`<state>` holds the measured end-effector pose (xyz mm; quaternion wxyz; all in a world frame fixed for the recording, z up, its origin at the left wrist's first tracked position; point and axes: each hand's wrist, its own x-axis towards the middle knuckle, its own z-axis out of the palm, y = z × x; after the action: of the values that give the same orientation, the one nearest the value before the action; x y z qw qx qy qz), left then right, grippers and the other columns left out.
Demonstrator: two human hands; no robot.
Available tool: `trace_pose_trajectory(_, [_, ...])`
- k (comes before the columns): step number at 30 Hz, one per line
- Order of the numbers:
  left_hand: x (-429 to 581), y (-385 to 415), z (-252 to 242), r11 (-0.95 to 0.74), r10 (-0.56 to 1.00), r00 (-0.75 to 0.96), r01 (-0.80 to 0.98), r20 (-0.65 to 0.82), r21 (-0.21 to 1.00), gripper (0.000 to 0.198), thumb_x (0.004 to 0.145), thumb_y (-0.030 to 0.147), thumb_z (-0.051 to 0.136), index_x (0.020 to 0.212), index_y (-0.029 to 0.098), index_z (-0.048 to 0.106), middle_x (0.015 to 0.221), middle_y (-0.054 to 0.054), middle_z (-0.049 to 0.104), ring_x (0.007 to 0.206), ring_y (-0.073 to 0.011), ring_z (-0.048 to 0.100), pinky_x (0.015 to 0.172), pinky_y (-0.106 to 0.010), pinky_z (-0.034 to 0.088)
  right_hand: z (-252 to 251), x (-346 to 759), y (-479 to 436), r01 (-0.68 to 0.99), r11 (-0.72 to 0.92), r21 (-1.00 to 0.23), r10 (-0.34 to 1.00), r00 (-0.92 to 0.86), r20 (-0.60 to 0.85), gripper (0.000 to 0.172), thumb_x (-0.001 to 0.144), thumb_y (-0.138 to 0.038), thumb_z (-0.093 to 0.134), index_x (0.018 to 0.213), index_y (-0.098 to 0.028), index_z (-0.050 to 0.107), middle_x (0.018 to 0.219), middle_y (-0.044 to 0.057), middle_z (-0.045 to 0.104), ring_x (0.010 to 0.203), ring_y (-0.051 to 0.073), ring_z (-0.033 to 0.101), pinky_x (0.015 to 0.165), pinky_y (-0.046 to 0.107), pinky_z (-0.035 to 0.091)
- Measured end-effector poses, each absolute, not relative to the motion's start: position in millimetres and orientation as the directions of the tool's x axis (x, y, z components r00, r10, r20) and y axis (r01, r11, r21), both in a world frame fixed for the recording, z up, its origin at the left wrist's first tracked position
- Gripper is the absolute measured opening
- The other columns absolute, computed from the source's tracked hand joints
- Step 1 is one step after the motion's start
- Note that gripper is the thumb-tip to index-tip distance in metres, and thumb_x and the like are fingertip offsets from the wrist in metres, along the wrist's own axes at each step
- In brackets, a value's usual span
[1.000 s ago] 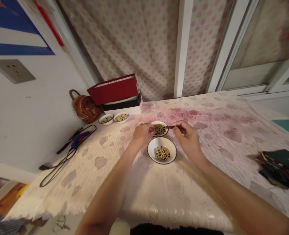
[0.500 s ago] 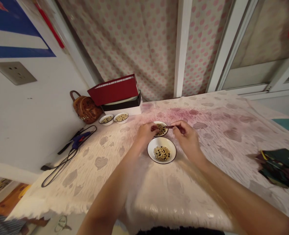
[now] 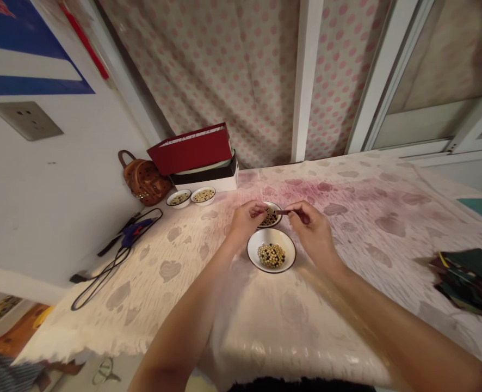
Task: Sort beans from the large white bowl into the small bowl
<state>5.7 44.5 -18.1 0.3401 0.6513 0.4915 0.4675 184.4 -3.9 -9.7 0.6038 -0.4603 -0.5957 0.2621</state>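
In front of me stands a white dark-rimmed bowl [image 3: 286, 245] with pale and black beads or beans [image 3: 271, 256] at its bottom. Just behind it is a smaller bowl [image 3: 279, 207] of similar dark and pale pieces [image 3: 270, 217]. My right hand [image 3: 311, 222] pinches a short, thin, dark brown stick [image 3: 282, 212], whose tip points left over the smaller bowl. At that bowl's left side, my left hand [image 3: 246, 219] has its thumb and fingers drawn together, partly covering the bowl. Whatever lies between those fingertips is too small to tell.
Two more small bowls, a left one [image 3: 178, 199] and a right one [image 3: 203, 196], hold similar pieces by stacked boxes [image 3: 192, 149]. A brown backpack-shaped bag [image 3: 147, 181] leans by the wall. A blue glue gun [image 3: 137, 231] with its cord lies left; dark camouflage cloth [image 3: 467, 280] lies right.
My left hand has lifted slightly, its fingers less curled over the smaller bowl. My right hand and the stick have stayed nearly still. The whole view has shifted a little.
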Motion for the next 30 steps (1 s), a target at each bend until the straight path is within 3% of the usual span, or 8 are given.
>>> trace_pose_trajectory(5, [11.4,20.8,-8.7,-0.319,0.936,0.19,0.098,0.297,0.943,0.03,0.081,0.017,0.075,0.11,0.017,0.07,0.086,-0.002,0.072,0.083,-0.0139,0.066,0.081,-0.027,0.049,-12.9,184.0,-2.6,0.234,0.46,-0.857,0.864,0.103,0.492,0.013,0.089,-0.026,0.056,0.089,-0.023,0.069,0.086,0.002,0.07,0.079,0.019,0.061,0.073,0.034,0.044])
trace_pose_trajectory(12, [17.3,10.1,-3.1,-0.35,0.923,0.215,0.115,0.32,0.93,0.032,0.084,0.017,0.072,0.115,0.02,0.067,0.098,-0.005,0.074,0.093,-0.017,0.068,0.085,-0.031,0.049,-18.2,183.1,-0.6,0.204,0.493,-0.846,0.863,0.004,0.505,0.015,0.09,-0.026,0.055,0.096,-0.024,0.069,0.093,0.003,0.072,0.083,0.019,0.063,0.077,0.035,0.046])
trace_pose_trajectory(30, [16.7,10.1,-3.7,-0.38,0.914,0.189,0.091,0.359,0.92,0.031,0.083,0.014,0.071,0.113,0.021,0.067,0.09,-0.002,0.069,0.088,-0.0146,0.065,0.082,-0.029,0.048,-14.3,185.2,-1.7,0.247,0.482,-0.84,0.866,0.013,0.5,0.016,0.09,-0.026,0.055,0.092,-0.023,0.07,0.089,0.002,0.072,0.077,0.018,0.061,0.073,0.034,0.044])
